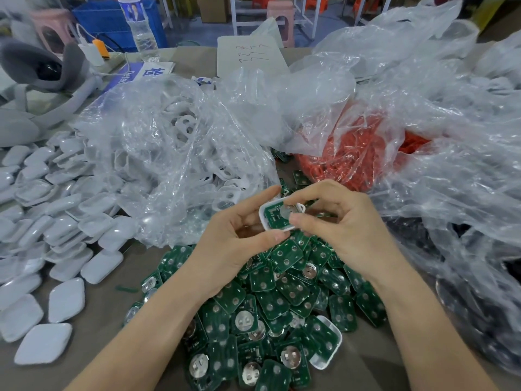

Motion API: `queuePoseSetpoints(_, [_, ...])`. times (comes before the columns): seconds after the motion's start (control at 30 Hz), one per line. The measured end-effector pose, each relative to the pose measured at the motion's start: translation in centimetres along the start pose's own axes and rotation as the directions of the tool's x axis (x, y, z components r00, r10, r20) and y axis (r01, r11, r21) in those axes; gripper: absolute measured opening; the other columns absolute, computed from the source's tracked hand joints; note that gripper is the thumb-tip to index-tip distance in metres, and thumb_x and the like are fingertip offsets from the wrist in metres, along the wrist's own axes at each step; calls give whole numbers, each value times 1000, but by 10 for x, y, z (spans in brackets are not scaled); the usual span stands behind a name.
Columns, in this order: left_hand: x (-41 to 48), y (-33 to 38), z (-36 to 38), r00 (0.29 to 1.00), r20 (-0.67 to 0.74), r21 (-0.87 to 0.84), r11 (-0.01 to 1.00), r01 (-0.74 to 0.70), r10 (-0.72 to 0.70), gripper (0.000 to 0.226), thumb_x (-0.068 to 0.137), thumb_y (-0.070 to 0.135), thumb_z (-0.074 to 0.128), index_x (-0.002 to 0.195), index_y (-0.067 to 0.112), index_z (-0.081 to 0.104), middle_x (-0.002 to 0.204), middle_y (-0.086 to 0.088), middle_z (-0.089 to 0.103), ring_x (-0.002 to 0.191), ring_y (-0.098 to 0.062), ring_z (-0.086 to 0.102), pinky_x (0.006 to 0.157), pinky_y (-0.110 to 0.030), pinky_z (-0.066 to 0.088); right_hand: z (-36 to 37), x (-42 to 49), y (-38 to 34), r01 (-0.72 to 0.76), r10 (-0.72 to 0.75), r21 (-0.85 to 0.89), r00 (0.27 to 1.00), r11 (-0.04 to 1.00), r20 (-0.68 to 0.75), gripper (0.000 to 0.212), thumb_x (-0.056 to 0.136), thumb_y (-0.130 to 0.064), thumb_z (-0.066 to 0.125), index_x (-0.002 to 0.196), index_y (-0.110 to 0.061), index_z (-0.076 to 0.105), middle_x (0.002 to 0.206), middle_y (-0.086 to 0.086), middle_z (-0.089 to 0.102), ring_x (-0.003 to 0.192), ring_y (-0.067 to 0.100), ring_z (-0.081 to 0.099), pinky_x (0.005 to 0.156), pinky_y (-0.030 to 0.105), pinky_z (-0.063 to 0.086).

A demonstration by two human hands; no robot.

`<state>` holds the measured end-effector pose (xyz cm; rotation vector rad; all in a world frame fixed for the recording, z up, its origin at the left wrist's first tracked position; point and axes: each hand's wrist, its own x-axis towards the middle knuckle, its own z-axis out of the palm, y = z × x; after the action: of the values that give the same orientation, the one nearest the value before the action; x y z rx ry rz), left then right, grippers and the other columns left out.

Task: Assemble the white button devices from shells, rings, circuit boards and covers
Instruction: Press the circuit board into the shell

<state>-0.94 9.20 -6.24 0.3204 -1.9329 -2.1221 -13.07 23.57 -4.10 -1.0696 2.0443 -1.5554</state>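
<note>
Above a heap of green circuit boards (pixel 282 306), both my hands hold one white shell (pixel 266 220) with a green board seated in it. My left hand (pixel 239 241) grips the shell from the left and below, thumb at its lower edge. My right hand (pixel 338 221) pinches it from the right, fingers over the board's silver battery clip. A second white shell (pixel 328 359) with a board in it lies on the heap near the front. Assembled white devices (pixel 56 221) lie in rows at the left.
A clear bag of white covers (pixel 180 153) sits behind my left hand. A bag of orange rings (pixel 352 162) lies behind my right hand. Crumpled clear plastic (pixel 451 165) fills the right side. A water bottle (pixel 141 26) and paper sheet (pixel 251 55) stand at the back.
</note>
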Motion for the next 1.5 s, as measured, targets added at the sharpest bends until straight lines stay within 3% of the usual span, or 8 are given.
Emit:
queuePoseSetpoints(0.1, [-1,4,1,1000,7,63,998,-13,13,61,73,9,73,128,28,56,107,7,75,98,-7,70,82,-14,51,-4,0,0,33,-30,-126,999,991,28,29,74,-24,79,94,-43,71,98,-16,61,83,6,62,75,17,48])
queuePoseSetpoints(0.23, [-1,7,1,999,42,184,982,-39,32,67,71,8,76,129,31,52,110,23,70,102,0,67,86,-10,48,-6,0,-2,75,-67,-181,996,981,51,29,73,-23,82,92,-43,71,95,-17,61,81,7,62,76,30,53])
queuePoseSetpoints(0.4, [-3,5,0,999,31,215,976,-34,28,50,74,10,77,117,26,61,104,8,75,93,-10,71,82,-17,52,-8,0,-2,104,-87,-237,993,966,83,22,73,-20,81,92,-26,73,95,-15,60,90,8,61,77,30,54])
queuePoseSetpoints(0.53, [-2,4,-1,999,46,220,975,-24,14,47,77,2,77,114,25,61,100,7,76,86,-9,72,77,-16,53,-12,-1,-4,116,-109,-82,990,990,93,18,73,-19,80,88,-25,72,93,-9,64,88,9,63,77,24,56])
queuePoseSetpoints(0.73, [-2,5,-1,998,54,193,980,-40,30,45,78,-1,75,113,26,63,100,8,75,81,-6,69,74,-16,53,-19,-1,-3,151,-126,247,986,957,-113,16,70,-24,76,86,-27,72,82,-10,71,75,3,65,70,13,51])
queuePoseSetpoints(0.87, [-3,6,1,998,60,153,987,-38,29,44,71,13,76,111,25,61,97,8,75,81,-6,70,72,-14,52,-11,-1,-3,142,-136,107,989,984,-57,18,72,-25,80,86,-31,72,88,-10,70,82,7,65,75,22,55])
queuePoseSetpoints(1.0, [-4,6,-1,996,64,129,990,-63,55,44,78,3,74,115,23,60,102,5,75,88,-11,72,75,-16,53,0,-2,-3,167,-166,-21,986,986,21,21,71,-23,79,88,-32,71,91,-11,61,90,11,61,82,32,51])
queuePoseSetpoints(1.5, [-4,6,-1,993,61,124,987,-106,99,43,79,7,73,116,27,62,106,3,74,92,-15,72,80,-20,54,-1,-2,-1,185,-190,-156,982,970,-12,24,69,-31,80,88,-40,69,84,-15,53,86,10,52,83,25,39])
